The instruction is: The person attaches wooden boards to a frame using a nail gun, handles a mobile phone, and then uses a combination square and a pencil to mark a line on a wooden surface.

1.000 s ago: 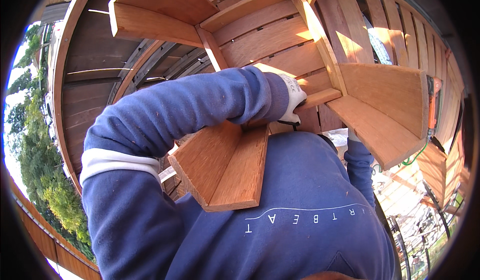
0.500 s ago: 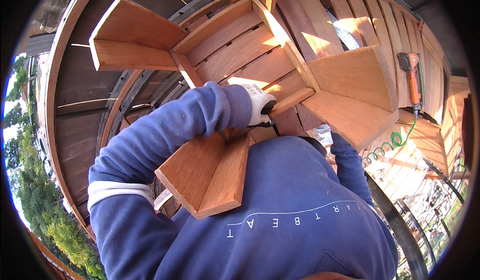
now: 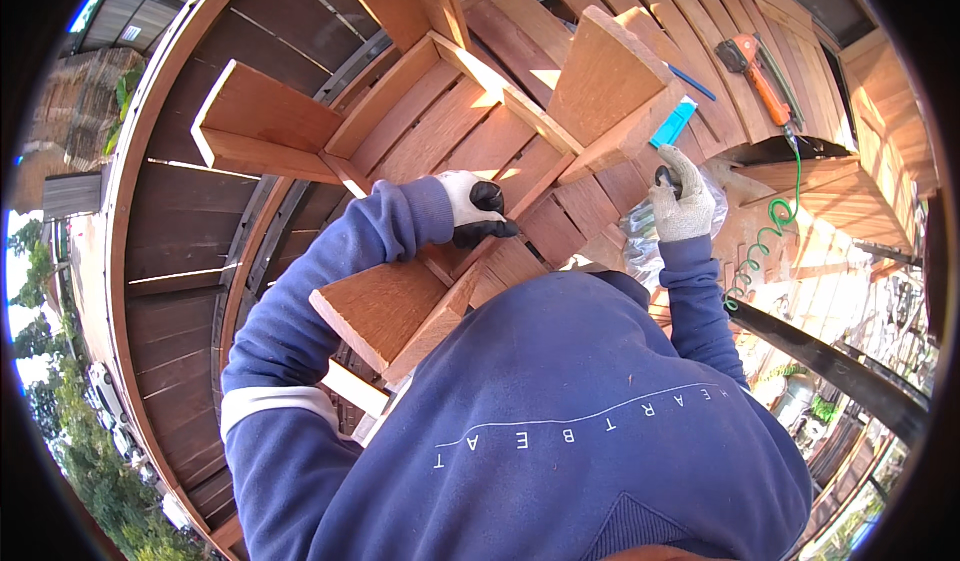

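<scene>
I count two gloved hands: left hand (image 3: pixel 478 211) clamped on the slatted wooden frame (image 3: pixel 450 131); right hand (image 3: pixel 682 199) closed round a dark tool handle (image 3: pixel 664 176). One orange drill (image 3: pixel 757 73) lies apart.

Matt reddish wood frame (image 3: pixel 450 131); seemingly knit-cloth gloves.

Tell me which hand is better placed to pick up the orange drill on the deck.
Probably the right hand. It is out on the same side as the orange drill, gripping something small and dark, so it must free up first. The left hand rests on the slatted wooden frame, farther away.
</scene>
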The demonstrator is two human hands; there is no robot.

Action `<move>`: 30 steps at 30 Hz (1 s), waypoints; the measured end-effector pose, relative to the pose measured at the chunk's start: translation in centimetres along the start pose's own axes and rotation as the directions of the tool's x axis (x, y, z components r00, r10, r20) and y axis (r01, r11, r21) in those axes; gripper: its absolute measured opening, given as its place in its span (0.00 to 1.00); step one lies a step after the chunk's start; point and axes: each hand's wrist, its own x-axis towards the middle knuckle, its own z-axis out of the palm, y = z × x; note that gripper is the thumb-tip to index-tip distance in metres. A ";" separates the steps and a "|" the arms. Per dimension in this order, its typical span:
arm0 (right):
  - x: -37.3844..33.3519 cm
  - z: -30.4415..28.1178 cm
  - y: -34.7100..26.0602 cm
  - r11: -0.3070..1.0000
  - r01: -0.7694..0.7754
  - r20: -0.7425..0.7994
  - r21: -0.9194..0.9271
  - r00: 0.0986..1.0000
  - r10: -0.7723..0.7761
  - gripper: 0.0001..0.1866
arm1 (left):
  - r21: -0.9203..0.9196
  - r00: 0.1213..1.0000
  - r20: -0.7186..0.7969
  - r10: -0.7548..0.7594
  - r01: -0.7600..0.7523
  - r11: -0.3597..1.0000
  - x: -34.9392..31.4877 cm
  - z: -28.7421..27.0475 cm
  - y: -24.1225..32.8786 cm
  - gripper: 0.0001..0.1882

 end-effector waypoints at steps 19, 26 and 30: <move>13.2 -15.9 9.2 0.764 0.007 -0.236 -0.645 0.949 -0.208 0.27 | -0.207 0.951 0.074 0.300 -0.280 0.937 -1.1 -0.9 -3.6 0.15; 22.1 -16.1 12.5 0.549 0.038 0.041 -0.835 0.999 -0.007 0.40 | -0.584 0.909 -0.386 0.155 -0.371 0.722 -8.1 -1.0 -5.9 0.18; 24.2 -14.9 13.3 0.454 0.075 0.194 -0.888 0.956 0.222 0.38 | -0.603 0.729 -0.681 -0.069 -0.505 0.618 -11.0 2.4 -4.3 0.16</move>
